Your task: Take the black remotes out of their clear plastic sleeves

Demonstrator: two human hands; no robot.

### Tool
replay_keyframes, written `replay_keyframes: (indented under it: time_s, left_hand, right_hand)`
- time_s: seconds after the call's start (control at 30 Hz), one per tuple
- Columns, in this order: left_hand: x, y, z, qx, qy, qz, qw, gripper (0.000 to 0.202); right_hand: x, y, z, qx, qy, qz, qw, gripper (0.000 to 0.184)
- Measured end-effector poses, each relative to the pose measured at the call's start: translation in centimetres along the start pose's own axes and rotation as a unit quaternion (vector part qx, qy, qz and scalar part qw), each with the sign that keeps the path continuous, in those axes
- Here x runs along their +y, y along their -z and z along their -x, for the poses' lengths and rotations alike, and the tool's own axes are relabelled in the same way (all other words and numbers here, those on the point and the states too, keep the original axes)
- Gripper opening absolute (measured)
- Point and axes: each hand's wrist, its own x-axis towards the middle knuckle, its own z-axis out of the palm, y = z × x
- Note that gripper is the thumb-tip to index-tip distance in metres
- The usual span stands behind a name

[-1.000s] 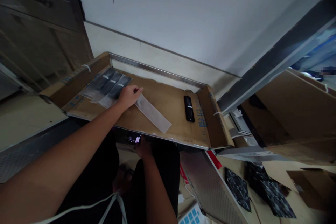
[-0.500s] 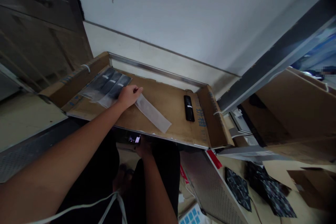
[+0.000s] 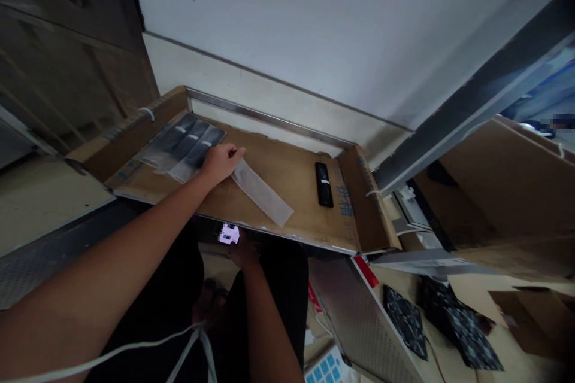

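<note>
My left hand [image 3: 222, 163] is closed in a loose fist over the cardboard-lined tray. The upper end of a long, translucent plastic sleeve [image 3: 265, 192] runs in under its fingers; the sleeve lies flat toward the front edge. Left of this hand are several sleeves with dark contents [image 3: 186, 142], each with a small white label. Below the tray's front edge, between my knees, my right hand [image 3: 245, 251] is closed around a phone [image 3: 230, 233] with a lit screen. Its fingers are partly in shadow.
A slim black object [image 3: 323, 185] with a white label lies at the tray's right side. Cardboard walls [image 3: 371, 197] bound the tray [image 3: 296, 161]. Large cardboard boxes [image 3: 498, 185] stand to the right. Dark patterned packages [image 3: 404, 320] lie lower right. A pale cord [image 3: 135, 352] hangs in front.
The phone's screen is brighter and shows different content. My left hand and the sleeve beneath it have stayed in place.
</note>
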Motion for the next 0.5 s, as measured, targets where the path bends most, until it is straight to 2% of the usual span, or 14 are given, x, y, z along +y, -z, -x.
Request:
replay_keyframes:
  time_s: [0.17, 0.5]
  left_hand:
    - [0.18, 0.08, 0.02, 0.001, 0.001, -0.002, 1.000, 0.040]
    - [0.35, 0.17, 0.02, 0.001, 0.000, -0.006, 1.000, 0.039]
  right_hand:
    - [-0.06, -0.11, 0.18, -0.007, -0.034, 0.002, 0.999, 0.072]
    - [-0.26, -0.10, -0.08, 0.016, -0.021, 0.009, 1.000, 0.069]
